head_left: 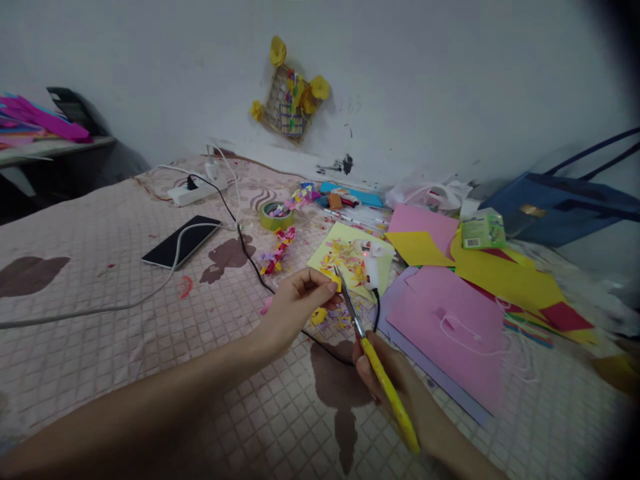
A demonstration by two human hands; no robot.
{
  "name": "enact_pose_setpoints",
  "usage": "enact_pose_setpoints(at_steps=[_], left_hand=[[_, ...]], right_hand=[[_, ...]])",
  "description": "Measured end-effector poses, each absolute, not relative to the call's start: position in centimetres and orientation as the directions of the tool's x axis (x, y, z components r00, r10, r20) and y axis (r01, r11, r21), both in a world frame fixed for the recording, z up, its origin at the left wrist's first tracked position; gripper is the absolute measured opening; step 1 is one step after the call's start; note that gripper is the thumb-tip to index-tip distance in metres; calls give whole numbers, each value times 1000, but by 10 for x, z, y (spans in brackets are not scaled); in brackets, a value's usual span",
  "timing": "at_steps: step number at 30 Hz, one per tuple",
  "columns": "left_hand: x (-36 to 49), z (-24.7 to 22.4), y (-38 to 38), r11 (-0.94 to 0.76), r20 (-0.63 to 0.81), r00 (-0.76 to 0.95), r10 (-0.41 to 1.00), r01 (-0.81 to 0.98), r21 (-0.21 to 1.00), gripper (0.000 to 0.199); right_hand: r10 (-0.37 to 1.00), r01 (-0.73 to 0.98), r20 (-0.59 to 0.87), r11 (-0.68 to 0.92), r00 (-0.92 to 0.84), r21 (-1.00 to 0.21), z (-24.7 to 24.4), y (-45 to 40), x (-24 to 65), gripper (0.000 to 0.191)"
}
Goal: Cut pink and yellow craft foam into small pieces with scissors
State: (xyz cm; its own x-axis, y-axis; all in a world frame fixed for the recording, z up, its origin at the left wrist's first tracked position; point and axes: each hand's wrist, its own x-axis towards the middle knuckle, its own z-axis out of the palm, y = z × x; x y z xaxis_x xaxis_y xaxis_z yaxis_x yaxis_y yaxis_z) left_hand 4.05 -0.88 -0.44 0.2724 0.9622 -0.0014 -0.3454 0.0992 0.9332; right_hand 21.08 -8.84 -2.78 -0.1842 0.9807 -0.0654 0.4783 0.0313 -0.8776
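Between the thumb and fingers of my left hand [295,303] is a small piece of yellow paper [333,279]. My right hand [387,370] grips a pair of scissors [356,320] with yellow handles. The blades point up and away from me, right beside the yellow piece; whether they touch it I cannot tell. Behind my hands lies a pale yellow sheet [340,237] scattered with paper scraps. A white glue gun [373,267] with a small red light rests on it. Below the sheet are more yellow and purple scraps [343,317].
Pink sheets [450,327] and yellow sheets [505,273] lie at the right, near a blue bag [565,200]. At the left are a phone [183,241] and a white power strip [197,191]. A tape roll [277,216] stands behind pink paper flowers [279,251]. A black cord [250,260] crosses the cloth.
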Motion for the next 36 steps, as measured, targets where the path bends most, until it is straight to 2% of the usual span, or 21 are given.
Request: enact_pose_setpoints(at_steps=[19,25,36], left_hand=[[37,-6,-4,129,-2,327,945,-366,922,19],[37,-3,-4,138,-11,324,946,-373,918,20],[36,-1,-4,121,-2,314,949,-360,925,20]], right_hand=[[983,497,-53,41,-175,-867,-22,-88,214,31],[985,516,-8,83,-172,-853,-24,-87,216,31],[982,532,-58,48,-180,-845,-15,-86,217,30]])
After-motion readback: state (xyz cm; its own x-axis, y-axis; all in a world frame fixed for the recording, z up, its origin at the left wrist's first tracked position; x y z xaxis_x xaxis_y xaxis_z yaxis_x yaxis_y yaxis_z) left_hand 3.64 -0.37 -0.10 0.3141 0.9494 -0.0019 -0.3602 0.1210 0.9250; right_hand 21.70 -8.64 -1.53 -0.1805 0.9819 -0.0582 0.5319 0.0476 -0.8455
